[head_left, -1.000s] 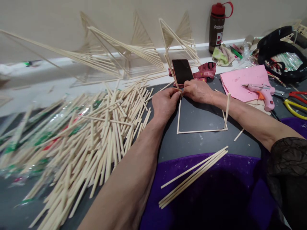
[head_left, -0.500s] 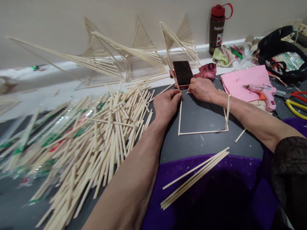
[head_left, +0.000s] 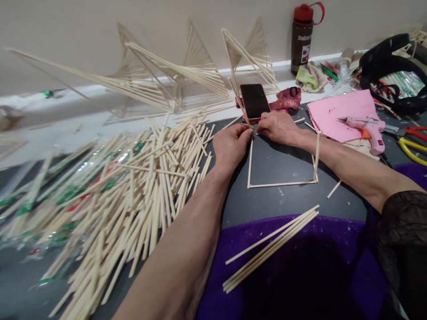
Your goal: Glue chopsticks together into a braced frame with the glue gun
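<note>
My left hand (head_left: 232,144) pinches the far left corner of a frame of thin wooden sticks (head_left: 283,184) lying on the grey table. From that corner a stick (head_left: 237,100) slants upward, and another rises at the near right corner. Close beside it, my right hand (head_left: 279,129) is closed on a wooden stick (head_left: 299,121), whose end pokes out behind the hand. The fingertips of both hands almost meet at the corner; the joint itself is mostly hidden by them.
A heap of loose sticks (head_left: 150,191) spreads on the left. Several sticks (head_left: 271,249) lie across the purple cloth (head_left: 340,231). Beyond are a phone (head_left: 255,101), a bottle (head_left: 302,42) and finished stick shapes (head_left: 200,73). A pink glue gun (head_left: 367,126) and pliers (head_left: 412,149) lie right.
My right hand has moved slightly left, bringing its stick up to the corner at my left hand. The left hand holds its place.
</note>
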A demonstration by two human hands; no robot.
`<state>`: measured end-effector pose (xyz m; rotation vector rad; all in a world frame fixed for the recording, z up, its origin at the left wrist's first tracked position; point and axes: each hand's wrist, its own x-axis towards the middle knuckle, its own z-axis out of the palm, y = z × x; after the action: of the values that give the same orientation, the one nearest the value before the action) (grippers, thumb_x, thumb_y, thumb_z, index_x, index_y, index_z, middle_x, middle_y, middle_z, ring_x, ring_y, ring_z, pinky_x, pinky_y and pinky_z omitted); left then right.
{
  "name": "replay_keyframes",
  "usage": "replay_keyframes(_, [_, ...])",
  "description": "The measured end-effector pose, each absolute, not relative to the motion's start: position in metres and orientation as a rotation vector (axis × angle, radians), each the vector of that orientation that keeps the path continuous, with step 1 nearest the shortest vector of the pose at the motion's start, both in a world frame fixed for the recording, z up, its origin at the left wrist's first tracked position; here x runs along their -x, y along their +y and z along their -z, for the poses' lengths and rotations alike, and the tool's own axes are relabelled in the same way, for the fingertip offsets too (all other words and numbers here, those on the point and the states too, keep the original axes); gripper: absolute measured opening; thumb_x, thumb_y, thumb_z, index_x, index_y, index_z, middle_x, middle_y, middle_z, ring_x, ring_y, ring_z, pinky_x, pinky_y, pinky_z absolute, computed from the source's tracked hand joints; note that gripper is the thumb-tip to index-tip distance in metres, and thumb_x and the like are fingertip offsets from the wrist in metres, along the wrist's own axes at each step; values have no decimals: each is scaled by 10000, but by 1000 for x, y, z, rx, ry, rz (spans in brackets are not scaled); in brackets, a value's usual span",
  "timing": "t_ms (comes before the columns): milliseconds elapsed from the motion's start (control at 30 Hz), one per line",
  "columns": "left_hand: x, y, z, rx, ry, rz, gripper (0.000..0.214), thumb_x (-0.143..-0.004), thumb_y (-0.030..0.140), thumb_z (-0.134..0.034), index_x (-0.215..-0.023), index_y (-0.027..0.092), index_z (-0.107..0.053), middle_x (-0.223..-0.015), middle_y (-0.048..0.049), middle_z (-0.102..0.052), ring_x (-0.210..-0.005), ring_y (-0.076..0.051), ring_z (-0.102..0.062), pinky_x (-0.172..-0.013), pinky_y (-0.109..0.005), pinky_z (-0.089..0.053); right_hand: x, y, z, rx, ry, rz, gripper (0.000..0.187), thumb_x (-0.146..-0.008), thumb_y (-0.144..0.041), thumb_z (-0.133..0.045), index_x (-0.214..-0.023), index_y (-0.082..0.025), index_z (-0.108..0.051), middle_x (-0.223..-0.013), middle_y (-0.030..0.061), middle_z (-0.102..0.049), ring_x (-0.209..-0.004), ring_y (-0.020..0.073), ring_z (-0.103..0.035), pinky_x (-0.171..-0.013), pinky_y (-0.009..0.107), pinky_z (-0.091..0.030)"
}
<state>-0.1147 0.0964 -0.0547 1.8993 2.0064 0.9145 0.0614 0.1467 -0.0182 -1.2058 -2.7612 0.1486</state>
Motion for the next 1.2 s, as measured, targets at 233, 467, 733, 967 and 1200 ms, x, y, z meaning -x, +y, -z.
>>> replay_keyframes(233, [115,97,56,-1890,2008,-921,322,-937,327,-584,-1088,240,-854,-1052,-55,-854,-948,-257,-764,-894,-374,-546,-58,148,21,1227,-2756,-136,373,-1079,-247,-489,-1241,-198,-821,-1297,109,-756,-1121,242,-670,-724,327,-343])
replay_keyframes(467, [114,97,55,-1900,1997,-941,302,-939,326,-597,-1062,246,-861,-1037,-59,-854,-956,-276,-768,-905,-390,-545,-56,148,21,1212,-2731,-184,356,-1059,-239,-516,-1221,-197,-831,-1255,101,-763,-1084,238,-671,-739,325,-368])
replay_keyframes(733, [115,96,54,-1903,2015,-913,301,-936,319,-590,-1060,257,-857,-1028,-37,-857,-975,-278,-770,-893,-384,-543,-54,150,24,1160,-2737,-190,354,-1058,-246,-508,-1172,-157,-831,-1196,126,-763,-1043,238,-673,-742,325,-358])
replay_keyframes(967, [115,96,55,-1912,2015,-919,293,-944,321,-592,-1056,265,-856,-1056,-40,-857,-988,-280,-774,-906,-384,-543,-52,163,33,975,-2771,-217,350,-1041,-171,-501,-1090,-120,-843,-1111,127,-770,-981,216,-679,-789,312,-400])
replay_keyframes(1200, [114,96,53,-1928,2031,-906,321,-945,310,-585,-1088,231,-861,-1068,-72,-854,-1003,-298,-777,-918,-402,-540,-53,171,41,902,-2770,-189,335,-1047,-186,-511,-1082,-139,-841,-1094,111,-778,-963,207,-685,-791,306,-416])
